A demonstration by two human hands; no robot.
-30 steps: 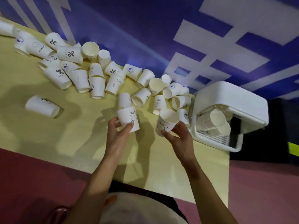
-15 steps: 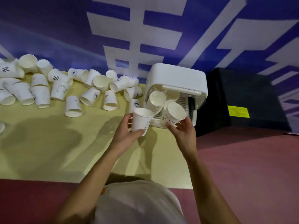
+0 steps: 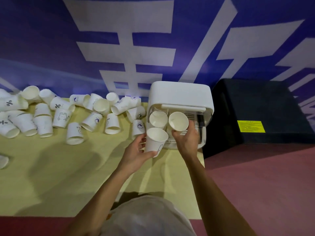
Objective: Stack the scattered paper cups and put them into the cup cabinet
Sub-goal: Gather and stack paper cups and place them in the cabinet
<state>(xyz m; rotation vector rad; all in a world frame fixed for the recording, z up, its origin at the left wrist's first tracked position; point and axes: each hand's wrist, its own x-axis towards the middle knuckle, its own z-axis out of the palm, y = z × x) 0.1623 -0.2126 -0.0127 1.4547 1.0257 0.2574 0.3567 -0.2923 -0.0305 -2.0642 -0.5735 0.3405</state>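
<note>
Left hand (image 3: pixel 136 155) grips a cup (image 3: pixel 156 142) just before the cabinet (image 3: pixel 180 94). Right hand (image 3: pixel 186 140) holds second cup (image 3: pixel 178 123) in its opening. Loose cups (image 3: pixel 92 120) litter the table (image 3: pixel 51 176), left of it.

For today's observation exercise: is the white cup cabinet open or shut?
Open: the right hand holds a cup within the front of the cup cabinet.

Yellow table (image 3: pixel 51 176) w/ approx 20 cups (image 3: pixel 92 120), cup cabinet (image 3: pixel 180 92)

paper cups (image 3: pixel 95 120): matt white paper, printed | cup cabinet (image 3: pixel 180 94): smooth, slightly glossy white plastic | counter (image 3: pixel 51 167): matt pale yellow | black box (image 3: pixel 255 108): matt
</note>
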